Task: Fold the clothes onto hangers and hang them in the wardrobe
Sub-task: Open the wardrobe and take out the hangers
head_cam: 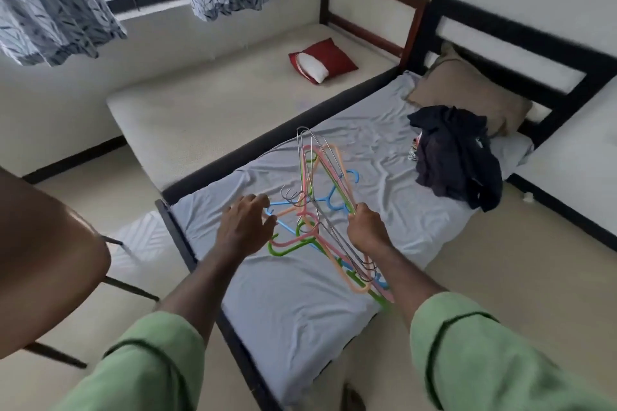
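Observation:
My right hand grips a bunch of hangers, metal and pink, orange, green plastic, held tilted above the bed's grey sheet. More coloured hangers, green, pink and blue, lie on the sheet under my hands. Over their hooks hovers my left hand, fingers loosely bent, fingertips at a blue hanger; whether it holds one is unclear. A heap of dark clothes lies further up the bed, next to a tan pillow.
A brown chair stands at my left. A second bed with a bare mattress and a red cushion lies beyond. Black headboard at the far right. Curtains hang by the window.

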The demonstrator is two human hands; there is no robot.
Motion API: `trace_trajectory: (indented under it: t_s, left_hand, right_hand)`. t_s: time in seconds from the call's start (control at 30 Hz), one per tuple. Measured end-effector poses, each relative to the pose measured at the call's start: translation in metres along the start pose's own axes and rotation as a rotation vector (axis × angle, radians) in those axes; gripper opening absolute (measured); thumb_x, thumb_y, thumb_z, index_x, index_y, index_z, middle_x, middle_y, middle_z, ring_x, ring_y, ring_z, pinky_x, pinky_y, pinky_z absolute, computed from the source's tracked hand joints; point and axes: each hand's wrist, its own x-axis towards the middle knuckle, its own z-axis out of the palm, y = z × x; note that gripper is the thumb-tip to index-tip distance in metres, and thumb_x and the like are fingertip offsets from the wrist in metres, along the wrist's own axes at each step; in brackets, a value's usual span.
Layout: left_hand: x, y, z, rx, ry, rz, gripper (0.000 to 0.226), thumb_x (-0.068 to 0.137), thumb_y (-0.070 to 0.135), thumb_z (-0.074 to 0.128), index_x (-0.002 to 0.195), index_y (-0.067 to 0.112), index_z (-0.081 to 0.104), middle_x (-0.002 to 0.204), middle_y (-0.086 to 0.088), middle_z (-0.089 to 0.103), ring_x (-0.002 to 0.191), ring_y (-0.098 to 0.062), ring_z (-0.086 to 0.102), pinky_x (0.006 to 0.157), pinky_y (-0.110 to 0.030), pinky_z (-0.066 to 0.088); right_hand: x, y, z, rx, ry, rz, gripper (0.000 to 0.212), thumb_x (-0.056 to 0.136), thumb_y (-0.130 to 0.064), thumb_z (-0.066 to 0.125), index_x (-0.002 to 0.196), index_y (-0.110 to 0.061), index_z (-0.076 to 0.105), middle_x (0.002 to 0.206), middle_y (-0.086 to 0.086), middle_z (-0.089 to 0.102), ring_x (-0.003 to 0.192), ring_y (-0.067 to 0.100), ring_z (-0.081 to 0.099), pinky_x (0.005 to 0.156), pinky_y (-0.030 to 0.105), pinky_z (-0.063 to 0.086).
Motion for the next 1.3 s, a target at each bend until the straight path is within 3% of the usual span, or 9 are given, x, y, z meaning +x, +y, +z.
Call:
trace_trajectory:
  t_s: [0.37, 0.67, 1.03, 1.3]
  left_hand:
    - [0.072, -0.034, 0.024, -0.004, 0.043, -0.237, 0.029, 0.092, 0.032, 0.065, 0.116, 0.017, 0.064, 0.117, -0.009, 0.068, 0.109, -0.034, 0.061, 0.089, -0.047, 0.048]
    - [0.152, -0.071, 0.069, -0.005, 0.006, -0.324, 0.031, 0.092, 0.034, 0.064, 0.118, 0.018, 0.064, 0.117, -0.007, 0.067, 0.109, -0.032, 0.060, 0.089, -0.046, 0.047]
    - [0.226, -0.099, 0.162, -0.040, -0.035, -0.500, 0.026, 0.092, 0.039, 0.063, 0.112, 0.021, 0.063, 0.117, 0.000, 0.065, 0.117, -0.028, 0.056, 0.092, -0.043, 0.042]
    - [0.286, -0.139, 0.237, -0.070, -0.080, -0.582, 0.030, 0.095, 0.041, 0.058, 0.120, 0.025, 0.055, 0.122, 0.002, 0.062, 0.121, -0.025, 0.052, 0.095, -0.043, 0.043]
  right_hand:
    - [0.111, -0.059, 0.044, 0.099, -0.119, 0.019, 0.025, 0.105, -0.017, 0.048, 0.126, -0.004, 0.052, 0.127, 0.020, 0.063, 0.114, 0.039, 0.061, 0.090, 0.039, 0.050]
    - [0.206, -0.085, 0.082, 0.070, -0.164, 0.093, 0.025, 0.105, -0.016, 0.047, 0.127, -0.004, 0.053, 0.129, 0.019, 0.063, 0.117, 0.037, 0.061, 0.084, 0.033, 0.046]
    - [0.351, -0.068, 0.153, 0.016, -0.248, 0.072, 0.026, 0.105, -0.018, 0.045, 0.127, -0.005, 0.051, 0.127, 0.020, 0.063, 0.114, 0.039, 0.061, 0.087, 0.037, 0.048]
    - [0.440, -0.056, 0.237, 0.028, -0.288, 0.056, 0.024, 0.106, -0.020, 0.044, 0.124, -0.005, 0.051, 0.125, 0.021, 0.063, 0.112, 0.040, 0.061, 0.085, 0.038, 0.048]
